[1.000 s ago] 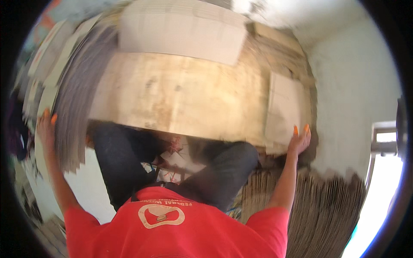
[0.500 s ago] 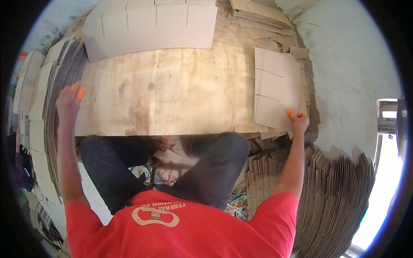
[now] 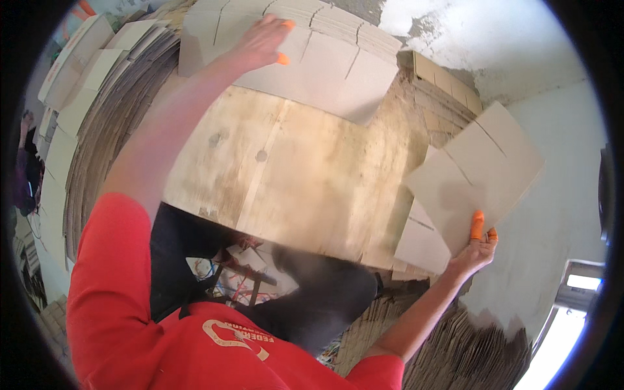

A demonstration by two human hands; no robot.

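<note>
In the head view the left hand (image 3: 263,42) reaches to the upper middle of the frame, arm stretched, fingers spread flat on a stack of cardboard sheets (image 3: 338,71). At the right, the right hand (image 3: 474,250) is raised, pinching the lower edge of a creased cardboard sheet (image 3: 481,172) above the stained board (image 3: 292,175)

Two hands show: the left hand (image 3: 260,42) and the right hand (image 3: 473,250), both with orange fingertip covers. One wooden counter (image 3: 292,175). One cardboard sheet (image 3: 478,169) is lifted, one more sheet (image 3: 419,244) lies under it, and one wide sheet (image 3: 325,71) tops the far pile. Stacked cardboard (image 3: 84,110) at the left is too many to count.
</note>
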